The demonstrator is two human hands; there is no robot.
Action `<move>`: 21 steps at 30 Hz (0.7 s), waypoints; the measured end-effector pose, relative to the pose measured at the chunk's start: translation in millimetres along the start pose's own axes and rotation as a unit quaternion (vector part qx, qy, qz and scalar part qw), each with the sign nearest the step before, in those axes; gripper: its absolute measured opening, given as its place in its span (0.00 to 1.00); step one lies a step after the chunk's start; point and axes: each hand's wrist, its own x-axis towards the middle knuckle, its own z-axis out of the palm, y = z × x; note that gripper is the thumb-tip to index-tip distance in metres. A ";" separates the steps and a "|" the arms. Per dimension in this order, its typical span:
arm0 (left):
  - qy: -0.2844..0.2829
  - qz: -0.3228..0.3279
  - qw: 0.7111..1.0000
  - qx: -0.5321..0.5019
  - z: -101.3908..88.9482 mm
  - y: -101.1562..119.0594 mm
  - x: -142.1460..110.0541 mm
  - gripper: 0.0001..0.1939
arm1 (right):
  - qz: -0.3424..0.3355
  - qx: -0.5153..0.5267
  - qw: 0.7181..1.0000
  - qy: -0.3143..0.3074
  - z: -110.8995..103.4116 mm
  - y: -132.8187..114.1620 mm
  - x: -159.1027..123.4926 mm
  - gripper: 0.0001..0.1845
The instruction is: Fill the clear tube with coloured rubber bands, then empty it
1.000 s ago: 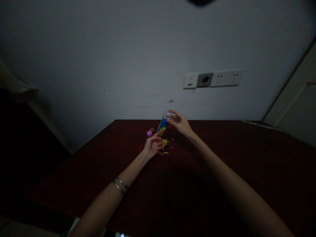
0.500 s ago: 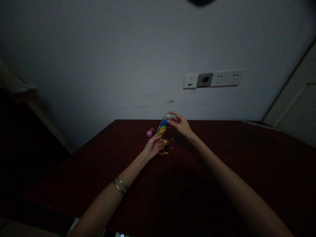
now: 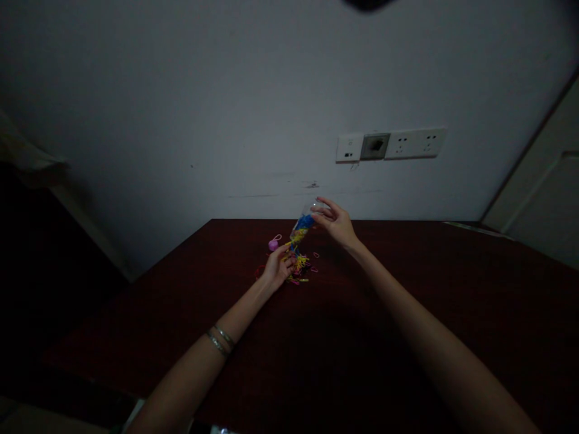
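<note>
A clear plastic bottle (image 3: pixel 312 208) is tilted with its closed end up to the right and its mouth down to the left. Blue and yellow rubber bands (image 3: pixel 304 223) are packed inside it. My right hand (image 3: pixel 337 226) grips the bottle by its upper end. At the mouth, the fingers of my left hand (image 3: pixel 278 265) are curled in against the bands coming out, thumb and forefinger at the opening. Under them a loose heap of coloured rubber bands (image 3: pixel 301 263), yellow, pink, blue and dark, lies on the table. The exact finger contact is small and dim.
A purple cap with a loop (image 3: pixel 273 245) lies on the dark red table (image 3: pixel 384 301), left of the bottle. Some red bands (image 3: pixel 259 271) lie beside my left wrist. Behind stands a pale wall (image 3: pixel 271 120) with a row of sockets (image 3: pixel 391 146).
The bottle has lifted slightly up and right with my right hand. My left hand has shifted a little left and down. Blue and yellow bands now spill from the mouth; the heap is larger.
</note>
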 end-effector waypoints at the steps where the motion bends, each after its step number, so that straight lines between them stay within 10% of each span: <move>1: -0.009 -0.006 1.000 -0.003 0.7 -0.5 -0.3 0.09 | -0.003 -0.001 1.000 -0.003 0.9 0.0 0.0 0.37; 21: -0.035 -0.030 0.983 -0.177 2.7 -2.1 5.6 0.17 | -0.090 -0.049 0.991 -0.084 24.2 -19.8 -14.4 0.31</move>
